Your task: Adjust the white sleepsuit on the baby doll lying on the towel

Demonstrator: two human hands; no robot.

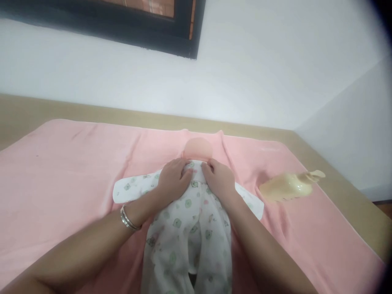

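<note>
A baby doll lies on its back on a pink blanket [67, 171], its head [197, 149] pointing away from me. It wears a white sleepsuit [186, 232] printed with small green figures. My left hand [173, 179] rests on the doll's chest at the collar, fingers curled onto the cloth. My right hand [219, 177] sits beside it on the other side of the collar, fingers pinched on the fabric edge. A silver bangle [128, 218] circles my left wrist. The doll's arms in their sleeves spread out to both sides.
A cream-coloured bottle [289, 185] lies on its side on the blanket to the right of the doll. The blanket covers a tan surface [337, 183] set against white walls. A dark-framed window [147, 28] is above.
</note>
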